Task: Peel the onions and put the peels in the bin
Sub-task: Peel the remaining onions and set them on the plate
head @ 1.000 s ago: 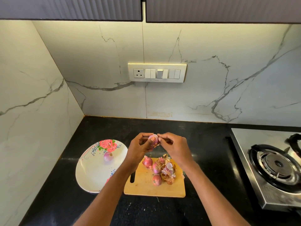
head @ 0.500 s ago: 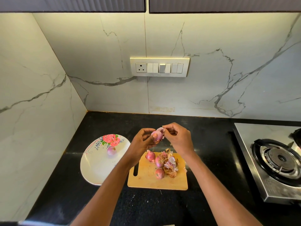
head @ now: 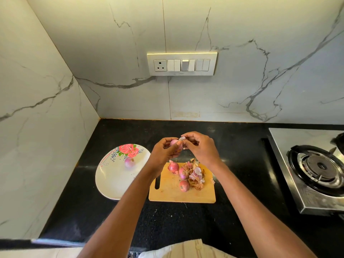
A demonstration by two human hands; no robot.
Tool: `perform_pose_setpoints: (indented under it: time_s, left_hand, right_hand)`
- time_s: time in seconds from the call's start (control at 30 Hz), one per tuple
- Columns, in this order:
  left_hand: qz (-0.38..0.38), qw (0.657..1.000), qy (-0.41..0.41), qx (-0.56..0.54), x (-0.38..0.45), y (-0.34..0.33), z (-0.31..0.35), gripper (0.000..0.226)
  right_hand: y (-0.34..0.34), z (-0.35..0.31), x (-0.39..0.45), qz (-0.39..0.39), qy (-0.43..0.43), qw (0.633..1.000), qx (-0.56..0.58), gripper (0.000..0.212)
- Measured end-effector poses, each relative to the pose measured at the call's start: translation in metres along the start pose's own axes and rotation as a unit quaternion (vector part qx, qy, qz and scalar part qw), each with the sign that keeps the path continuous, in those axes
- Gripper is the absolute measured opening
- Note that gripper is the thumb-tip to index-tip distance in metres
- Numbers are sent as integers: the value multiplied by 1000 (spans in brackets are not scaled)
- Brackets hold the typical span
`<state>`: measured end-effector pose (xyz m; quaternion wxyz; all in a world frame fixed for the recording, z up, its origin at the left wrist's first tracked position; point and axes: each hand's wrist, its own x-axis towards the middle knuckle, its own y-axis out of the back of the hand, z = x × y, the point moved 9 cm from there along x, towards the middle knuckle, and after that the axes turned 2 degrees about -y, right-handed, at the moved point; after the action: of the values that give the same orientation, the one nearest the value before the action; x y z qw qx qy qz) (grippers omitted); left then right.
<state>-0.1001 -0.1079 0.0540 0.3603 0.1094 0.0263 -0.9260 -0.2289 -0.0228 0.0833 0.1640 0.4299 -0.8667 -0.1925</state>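
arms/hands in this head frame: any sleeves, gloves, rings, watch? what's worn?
Both forearms are bare up to the frame edge: no sleeves in view. The left hand and right hand wear no gloves, and no ring, watch or bracelet is visible on either. The only clothing showing is a cream garment with faint brown stripes at the bottom edge, with a pale button on it.
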Motion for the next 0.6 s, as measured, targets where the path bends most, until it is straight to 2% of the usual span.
perform_pose_setpoints:
  time_s: [0.2, 0.3, 0.4, 0.5, 0.6]
  left_hand:
    - [-26, 999, 17, -19, -3, -4, -8, 29]
    - [-20, 996, 34, -80, -6, -4, -12, 27]
    - [16, 987, 62, -149, -8, 8, -21, 32]
    - [48, 981, 83, -168, -7, 16, -28, 38]
    - [62, 977, 94, -181, -7, 13, -32, 37]
  right_hand:
    - [-6, 22, -2, -19, -93, 992, 87, 14]
    - [2, 39, -3, 16, -149, 979, 142, 12]
    - [12, 72, -6, 26, -189, 980, 58, 12]
    - [-1, 92, -15, -30, -194, 980, -45, 10]
    - [-26, 94, -25, -94, -156, 974, -138, 9]
